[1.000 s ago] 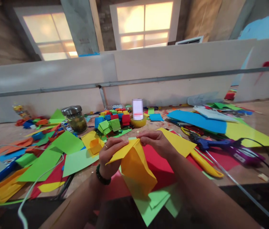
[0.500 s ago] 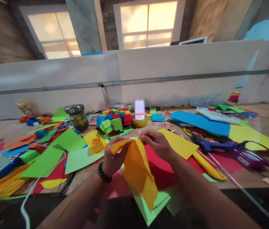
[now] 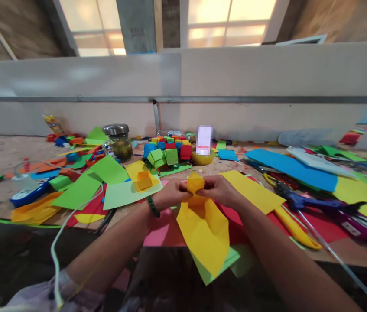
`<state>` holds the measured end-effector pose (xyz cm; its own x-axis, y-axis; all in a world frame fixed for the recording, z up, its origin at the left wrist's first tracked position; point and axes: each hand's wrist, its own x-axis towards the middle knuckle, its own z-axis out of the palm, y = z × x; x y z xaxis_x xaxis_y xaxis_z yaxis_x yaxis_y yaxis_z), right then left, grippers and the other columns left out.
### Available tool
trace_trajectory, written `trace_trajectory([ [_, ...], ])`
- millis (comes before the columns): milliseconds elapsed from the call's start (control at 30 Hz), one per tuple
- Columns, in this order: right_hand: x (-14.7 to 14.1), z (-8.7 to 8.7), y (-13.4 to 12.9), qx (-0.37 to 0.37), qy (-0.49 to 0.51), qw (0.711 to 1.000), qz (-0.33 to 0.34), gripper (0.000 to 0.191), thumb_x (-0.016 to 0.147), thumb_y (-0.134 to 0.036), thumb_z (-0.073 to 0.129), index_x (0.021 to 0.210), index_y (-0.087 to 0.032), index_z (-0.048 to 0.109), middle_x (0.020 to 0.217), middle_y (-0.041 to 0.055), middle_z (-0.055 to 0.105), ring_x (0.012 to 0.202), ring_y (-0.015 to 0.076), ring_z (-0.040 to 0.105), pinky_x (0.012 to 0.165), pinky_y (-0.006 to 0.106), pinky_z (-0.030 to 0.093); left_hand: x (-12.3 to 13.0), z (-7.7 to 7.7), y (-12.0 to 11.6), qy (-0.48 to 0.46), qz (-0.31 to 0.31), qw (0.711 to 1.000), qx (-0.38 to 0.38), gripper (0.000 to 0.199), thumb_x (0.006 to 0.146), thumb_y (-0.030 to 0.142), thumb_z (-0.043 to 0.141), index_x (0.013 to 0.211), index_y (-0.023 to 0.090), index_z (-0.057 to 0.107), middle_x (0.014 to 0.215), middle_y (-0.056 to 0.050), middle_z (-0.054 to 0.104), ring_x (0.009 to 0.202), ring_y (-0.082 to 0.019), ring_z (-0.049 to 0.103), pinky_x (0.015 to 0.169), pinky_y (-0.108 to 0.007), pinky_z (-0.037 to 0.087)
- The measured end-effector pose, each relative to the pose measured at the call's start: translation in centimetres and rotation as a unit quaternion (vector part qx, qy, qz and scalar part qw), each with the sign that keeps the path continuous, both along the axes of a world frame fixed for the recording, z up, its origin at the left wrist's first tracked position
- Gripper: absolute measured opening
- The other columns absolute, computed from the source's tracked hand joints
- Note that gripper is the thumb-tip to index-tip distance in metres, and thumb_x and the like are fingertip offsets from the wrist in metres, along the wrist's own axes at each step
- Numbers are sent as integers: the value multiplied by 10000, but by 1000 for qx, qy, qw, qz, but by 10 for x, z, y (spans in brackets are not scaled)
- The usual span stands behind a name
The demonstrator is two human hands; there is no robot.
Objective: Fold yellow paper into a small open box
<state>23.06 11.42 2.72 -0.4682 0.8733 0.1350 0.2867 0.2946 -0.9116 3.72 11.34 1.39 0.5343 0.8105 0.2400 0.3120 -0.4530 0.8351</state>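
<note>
Both hands hold a creased sheet of yellow paper [image 3: 204, 229] above the front edge of the table. My left hand [image 3: 174, 193], with a dark beaded bracelet on the wrist, pinches its upper left side. Opposite it, my right hand [image 3: 220, 190] pinches the upper right side. Between the fingers the paper's top stands up as a narrow folded flap, and the lower part hangs down towards me to a blunt point. Red, pink and light green sheets lie beneath it. A small orange-yellow paper box [image 3: 144, 180] sits to the left of my hands.
Behind my hands are a cluster of coloured paper cubes [image 3: 170, 157], a phone [image 3: 204, 139] by a roll of yellow tape [image 3: 202, 157], and a lidded glass jar [image 3: 118, 143]. A glue gun [image 3: 306, 200] and its cable lie right. A white cable [image 3: 56, 247] crosses the left edge.
The paper has been turned to face me, and its top now stands upright between both hands. My left hand has shifted from beneath the fold to its side. The view has swung slightly.
</note>
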Motion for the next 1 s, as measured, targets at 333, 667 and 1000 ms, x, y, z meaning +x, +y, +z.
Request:
trace_trajectory([
  [333, 12, 8, 1, -83, -11, 996, -25, 226, 686, -294, 560, 714, -139, 722, 767, 73, 714, 761, 189, 641, 703, 283, 493, 3, -1, -5, 23, 71, 996, 44, 259, 706, 107, 524, 763, 136, 776, 660, -15, 692, 589, -117, 545, 516, -191, 369],
  [667, 5, 24, 26, -42, -154, 986, 39, 263, 603, -401, 740, 650, -143, 736, 555, -8, 593, 554, 101, 455, 514, 234, 333, 10, -1, -17, 66, 118, 982, 135, 297, 696, 54, 504, 827, 173, 743, 689, -5, 668, 628, -126, 536, 597, -232, 373],
  [1000, 3, 16, 27, 94, -240, 964, 63, 250, 711, -374, 672, 708, -144, 770, 555, -11, 586, 561, 107, 438, 521, 235, 295, 7, -1, -12, 78, 112, 985, 104, 283, 642, 55, 530, 889, 146, 636, 717, -2, 620, 645, -132, 546, 583, -220, 403],
])
